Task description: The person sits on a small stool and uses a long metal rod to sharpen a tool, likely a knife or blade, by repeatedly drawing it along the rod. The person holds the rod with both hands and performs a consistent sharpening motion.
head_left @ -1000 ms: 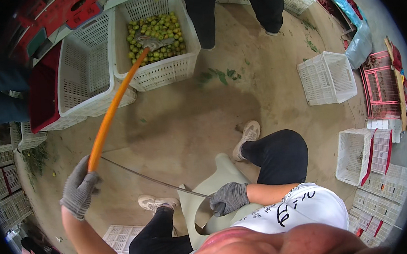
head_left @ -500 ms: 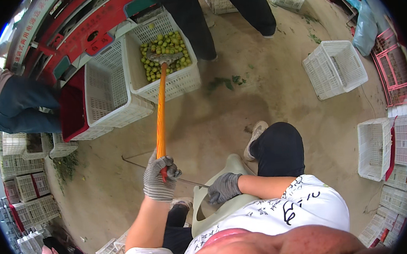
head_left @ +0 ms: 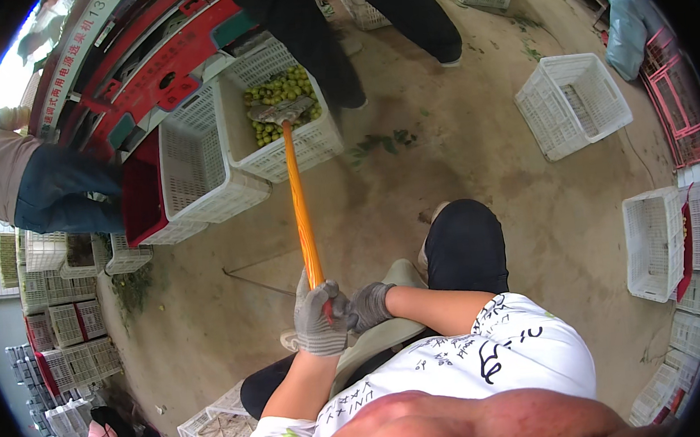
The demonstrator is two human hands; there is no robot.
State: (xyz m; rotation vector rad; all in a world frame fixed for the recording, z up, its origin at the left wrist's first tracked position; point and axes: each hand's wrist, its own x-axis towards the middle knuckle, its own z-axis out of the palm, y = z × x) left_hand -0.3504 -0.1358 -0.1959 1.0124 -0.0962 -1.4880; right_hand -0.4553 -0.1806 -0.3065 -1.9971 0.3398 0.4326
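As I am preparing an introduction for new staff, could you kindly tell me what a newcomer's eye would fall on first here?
Probably the long orange handle, running up the middle of the view from the gloved left hand to a grey end over yellow-green fruit in a white crate. Next might come the red machine at upper left and another person's black-trousered legs at the top.

Near centre, we count 2 gloved hands point(head_left: 321, 326) point(head_left: 371, 306) and 1 orange handle point(head_left: 302, 206). At the top, we see 2 black trouser legs point(head_left: 408, 13).
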